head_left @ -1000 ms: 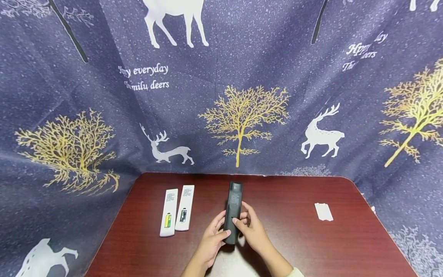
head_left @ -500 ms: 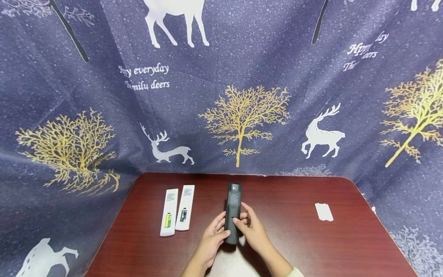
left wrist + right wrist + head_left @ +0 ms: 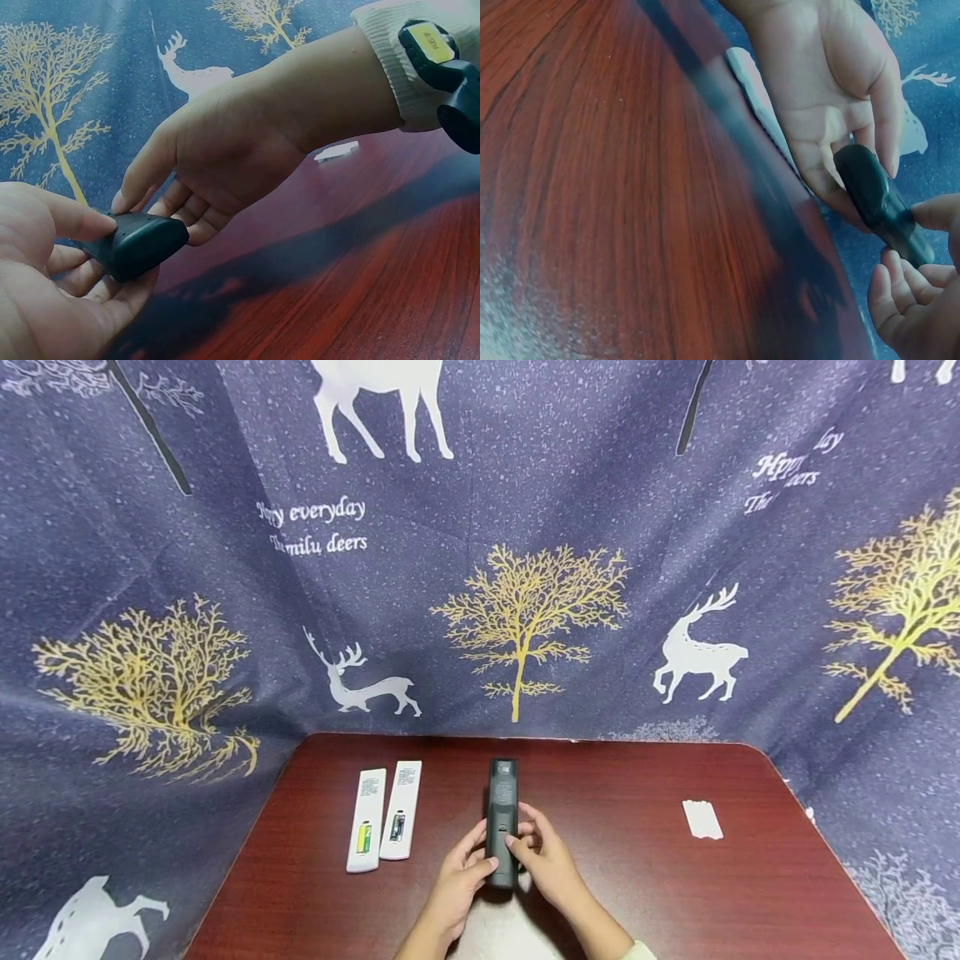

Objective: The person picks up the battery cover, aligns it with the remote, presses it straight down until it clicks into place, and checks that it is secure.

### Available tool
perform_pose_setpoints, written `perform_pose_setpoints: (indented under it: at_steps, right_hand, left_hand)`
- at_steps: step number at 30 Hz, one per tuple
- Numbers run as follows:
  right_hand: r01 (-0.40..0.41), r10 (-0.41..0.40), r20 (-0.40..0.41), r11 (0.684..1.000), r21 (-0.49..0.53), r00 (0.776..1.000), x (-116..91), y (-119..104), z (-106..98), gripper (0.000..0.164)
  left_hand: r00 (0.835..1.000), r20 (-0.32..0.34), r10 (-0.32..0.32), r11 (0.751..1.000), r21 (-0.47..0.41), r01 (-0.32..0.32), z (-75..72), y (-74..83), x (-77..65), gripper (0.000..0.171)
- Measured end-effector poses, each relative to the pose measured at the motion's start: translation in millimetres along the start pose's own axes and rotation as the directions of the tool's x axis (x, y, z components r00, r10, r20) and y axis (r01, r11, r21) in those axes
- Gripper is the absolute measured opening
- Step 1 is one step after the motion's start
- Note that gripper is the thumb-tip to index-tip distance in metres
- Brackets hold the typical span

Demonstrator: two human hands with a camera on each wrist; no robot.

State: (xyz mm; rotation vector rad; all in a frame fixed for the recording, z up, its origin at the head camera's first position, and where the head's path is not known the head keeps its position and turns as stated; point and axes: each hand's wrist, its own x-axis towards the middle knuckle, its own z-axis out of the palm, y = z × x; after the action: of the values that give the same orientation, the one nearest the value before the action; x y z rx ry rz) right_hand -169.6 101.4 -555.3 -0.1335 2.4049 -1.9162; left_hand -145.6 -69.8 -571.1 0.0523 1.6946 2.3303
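A black remote control (image 3: 504, 802) is held back side up over the middle of the table, its long axis pointing away from me. My left hand (image 3: 459, 881) grips its near left part, thumb on the back and fingers beneath. From the other side my right hand (image 3: 553, 864) holds it, with the thumb lying on the back just below a small notch. In the left wrist view, the rounded near end of the remote (image 3: 154, 244) shows between both hands, above the table surface. The right wrist view has the fingers curled under the remote (image 3: 874, 191). Its button side is hidden.
Two white remotes (image 3: 366, 818) lie side by side at the left, each with a battery picture on its back. On the right lies a small flat white piece (image 3: 702, 819) with notched ends. A patterned cloth (image 3: 480, 527) hangs behind the reddish-brown table (image 3: 622, 793).
The far end of the black remote has swung slightly to the left, and its back faces up a little more squarely. Both hands keep nearly the same place and hold.
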Motion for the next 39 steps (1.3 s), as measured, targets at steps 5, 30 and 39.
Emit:
perform_pose_setpoints:
  at_steps: [5,30,39]
  right_hand:
    - [-0.001,0.001,0.013,1.0,-0.014,1.0,1,4,0,0.063]
    - [0.005,0.003,0.092,0.996,-0.087,0.996,2,13,-1,0.064]
    - [-0.02,0.034,0.116,0.993,-0.117,0.993,5,16,-1,0.063]
  left_hand:
    - [1.0,-0.029,0.001,1.0,0.012,0.0,0.3,-1.8,0.9,0.069]
    - [0.995,-0.094,0.027,0.983,0.181,-0.009,-0.5,-7.9,5.0,0.064]
    - [0.992,-0.114,0.045,0.979,0.202,-0.022,-3.6,-13.7,10.8,0.061]
